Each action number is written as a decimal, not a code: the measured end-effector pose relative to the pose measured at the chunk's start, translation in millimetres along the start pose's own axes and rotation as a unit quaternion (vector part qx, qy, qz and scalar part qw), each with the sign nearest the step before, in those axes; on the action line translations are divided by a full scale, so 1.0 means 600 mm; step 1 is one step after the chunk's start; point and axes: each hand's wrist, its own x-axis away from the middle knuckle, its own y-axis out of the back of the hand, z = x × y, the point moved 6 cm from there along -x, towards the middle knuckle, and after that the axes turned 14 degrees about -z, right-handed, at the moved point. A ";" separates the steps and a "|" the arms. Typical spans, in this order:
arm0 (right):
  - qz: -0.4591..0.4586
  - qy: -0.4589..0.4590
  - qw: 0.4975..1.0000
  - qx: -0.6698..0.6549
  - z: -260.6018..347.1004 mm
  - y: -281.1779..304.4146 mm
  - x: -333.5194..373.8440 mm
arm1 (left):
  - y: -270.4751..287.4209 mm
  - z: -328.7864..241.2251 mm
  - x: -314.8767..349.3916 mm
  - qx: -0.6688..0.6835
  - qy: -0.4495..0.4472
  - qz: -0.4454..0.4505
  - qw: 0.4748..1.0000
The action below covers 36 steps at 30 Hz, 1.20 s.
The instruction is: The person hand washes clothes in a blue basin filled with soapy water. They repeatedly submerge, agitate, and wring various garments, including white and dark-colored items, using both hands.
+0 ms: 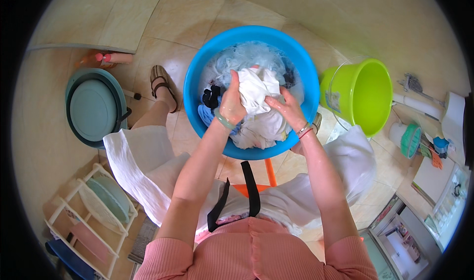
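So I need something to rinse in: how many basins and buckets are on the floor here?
3. The blue basin of laundry sits under both hands, the green bucket stands to its right, and a grey-teal basin lies at the left. More may be hidden outside the view.

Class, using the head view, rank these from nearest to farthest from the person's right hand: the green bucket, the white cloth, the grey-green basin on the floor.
1. white cloth: gripped by the right hand, over the blue tub.
2. green bucket: on the floor, to the right.
3. grey-green basin: far left.
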 end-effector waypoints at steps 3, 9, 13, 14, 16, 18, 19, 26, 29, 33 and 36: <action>-0.021 -0.040 0.996 -0.078 0.022 0.027 0.002 | -0.010 -0.029 0.012 -0.045 0.003 0.017 0.999; -0.180 -0.099 0.936 -0.286 0.053 0.093 0.036 | 0.055 -0.049 0.006 -0.323 -0.005 -0.117 0.939; -0.156 -0.142 0.907 -0.364 0.084 0.106 0.041 | 0.122 -0.050 -0.003 -0.288 -0.042 -0.233 0.928; -0.144 -0.148 0.906 -0.371 0.084 0.105 0.039 | 0.123 -0.044 0.003 -0.275 -0.040 -0.256 0.926; -0.096 -0.164 0.901 -0.390 0.096 0.095 0.039 | 0.111 -0.015 0.006 -0.249 -0.014 -0.254 0.935; -0.059 -0.185 0.886 -0.422 0.117 0.077 0.046 | 0.095 0.011 0.013 -0.226 0.024 -0.245 0.943; -0.046 -0.197 0.873 -0.443 0.130 0.068 0.053 | 0.095 0.009 0.011 -0.295 -0.040 -0.271 0.915; -0.013 -0.234 0.831 -0.505 0.207 0.066 0.086 | 0.087 0.034 -0.005 -0.422 -0.105 -0.255 0.863; -0.027 -0.206 0.842 -0.498 0.204 0.074 0.075 | 0.101 0.043 -0.015 -0.429 -0.070 -0.234 0.870; -0.105 -0.164 0.865 -0.462 0.098 0.119 0.005 | 0.136 0.005 0.023 -0.266 -0.255 -0.332 0.868; -0.276 -0.076 0.950 -0.126 -0.106 0.212 -0.047 | 0.179 0.012 0.036 -0.201 -0.253 -0.376 0.868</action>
